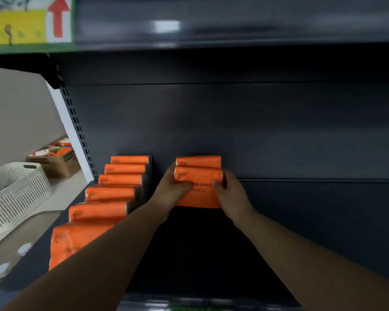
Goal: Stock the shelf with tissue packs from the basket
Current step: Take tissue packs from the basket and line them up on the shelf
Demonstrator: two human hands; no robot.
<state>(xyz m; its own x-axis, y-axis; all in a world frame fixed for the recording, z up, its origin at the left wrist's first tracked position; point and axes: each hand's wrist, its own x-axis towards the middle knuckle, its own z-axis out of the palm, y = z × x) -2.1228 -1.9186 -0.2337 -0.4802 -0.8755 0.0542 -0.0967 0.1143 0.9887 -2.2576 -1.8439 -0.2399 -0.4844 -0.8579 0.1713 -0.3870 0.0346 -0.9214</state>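
An orange tissue pack (199, 194) stands upright on the dark shelf (301, 221), held between both hands. My left hand (172, 190) grips its left side and my right hand (230, 194) grips its right side. Directly behind it another orange pack (198, 161) stands against the back panel. To the left, a row of several orange packs (112, 194) runs from the back panel toward the shelf's front edge. A white slatted basket (16, 191) sits at the far left, beyond the shelf's end.
A cardboard box (56, 161) with colourful items sits on the floor behind the basket. Bottle caps (24, 249) show at the lower left. An upper shelf (234, 25) overhangs, with a yellow sign and red arrow (58, 16). The dark shelf extends to the right.
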